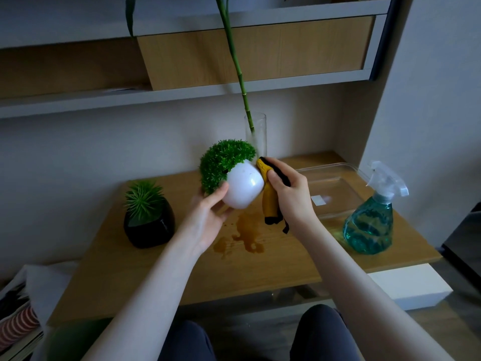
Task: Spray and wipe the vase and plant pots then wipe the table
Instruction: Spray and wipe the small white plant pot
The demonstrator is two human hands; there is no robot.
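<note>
My left hand (210, 214) grips a white round plant pot (243, 188) with a green bushy plant, tilted to the left and lifted above the table. My right hand (289, 194) holds a yellow and black cloth (269, 201) against the pot's right side. A black pot (149, 226) with a spiky green plant stands on the wooden table (182, 272) at the left. Behind the white pot stands a clear glass vase (257, 131) with a bamboo stalk. A spray bottle (371, 222) of blue-green liquid stands at the right.
A brown wet stain (247, 235) lies on the table under the hands. A clear plastic tray (335, 186) sits at the back right beside the spray bottle. Shelves hang on the wall above. A white block (408, 285) lies below the table's right edge.
</note>
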